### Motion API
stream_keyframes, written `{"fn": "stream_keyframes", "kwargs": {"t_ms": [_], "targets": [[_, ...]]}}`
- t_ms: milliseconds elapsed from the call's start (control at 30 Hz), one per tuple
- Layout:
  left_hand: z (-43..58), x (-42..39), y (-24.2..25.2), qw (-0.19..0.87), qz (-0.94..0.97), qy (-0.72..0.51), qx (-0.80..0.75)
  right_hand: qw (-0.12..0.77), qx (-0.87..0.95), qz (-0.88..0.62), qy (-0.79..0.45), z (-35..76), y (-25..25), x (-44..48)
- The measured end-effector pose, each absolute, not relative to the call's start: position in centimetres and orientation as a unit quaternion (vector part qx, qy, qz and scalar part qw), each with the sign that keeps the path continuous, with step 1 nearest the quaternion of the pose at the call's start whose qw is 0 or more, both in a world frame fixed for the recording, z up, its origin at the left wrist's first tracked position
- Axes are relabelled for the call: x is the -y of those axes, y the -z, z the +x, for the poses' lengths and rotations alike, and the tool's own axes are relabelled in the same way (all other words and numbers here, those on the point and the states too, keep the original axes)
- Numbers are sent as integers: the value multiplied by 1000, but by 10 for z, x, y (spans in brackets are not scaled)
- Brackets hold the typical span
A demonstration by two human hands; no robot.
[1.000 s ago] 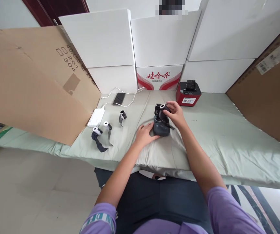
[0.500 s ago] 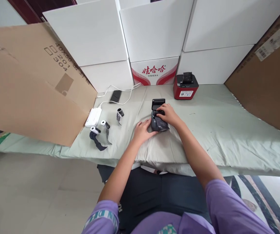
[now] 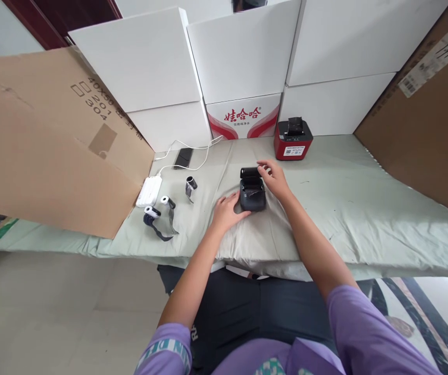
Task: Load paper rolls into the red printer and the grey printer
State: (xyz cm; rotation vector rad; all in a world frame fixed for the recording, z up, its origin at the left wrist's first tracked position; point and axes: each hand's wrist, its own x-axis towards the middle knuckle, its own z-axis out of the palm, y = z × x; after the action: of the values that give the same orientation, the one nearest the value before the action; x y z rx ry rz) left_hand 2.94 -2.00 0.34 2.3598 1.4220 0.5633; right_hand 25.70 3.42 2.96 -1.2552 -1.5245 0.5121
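Observation:
A small black portable printer [image 3: 252, 200] sits on the cloth-covered table with its compartment uncovered. My left hand [image 3: 225, 210] braces its lower left corner, thumb along the front and fingers by the left side. At the back of the printer, the fingertips of my right hand [image 3: 273, 179] pinch the right end of a shiny black part, which looks like the tilted printer lid [image 3: 250, 173]. A scrap of dark film [image 3: 253, 192] shows at the compartment. Whether a roll lies inside I cannot make out.
To the left lie several paper rolls, among them a white-ended roll [image 3: 152, 211], plus a white power bank [image 3: 149, 191] with a cable and a black phone [image 3: 183, 158]. A red printer [image 3: 293, 139] stands at the back right. White boxes [image 3: 243, 62] and cardboard [image 3: 44, 140] wall the table.
My right hand has moved from inside the printer up to its back right. The lid looks more tilted, and the dark film no longer drapes over the front. My left hand stays put.

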Motion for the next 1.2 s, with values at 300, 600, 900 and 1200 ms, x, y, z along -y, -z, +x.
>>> {"fn": "stream_keyframes", "kwargs": {"t_ms": [300, 600, 900, 1200], "targets": [[29, 21, -2, 151, 832, -199, -496, 419, 666, -529, -319, 269, -27, -32], [27, 22, -6, 141, 847, -203, -471, 383, 628, -488, -470, 278, -24, -32], [26, 23, -6, 150, 837, -225, -475, 400, 662, -446, -451, 280, -23, -31], [26, 24, -7, 133, 847, -205, -472, 387, 603, -460, -524, 281, -22, -29]]}}
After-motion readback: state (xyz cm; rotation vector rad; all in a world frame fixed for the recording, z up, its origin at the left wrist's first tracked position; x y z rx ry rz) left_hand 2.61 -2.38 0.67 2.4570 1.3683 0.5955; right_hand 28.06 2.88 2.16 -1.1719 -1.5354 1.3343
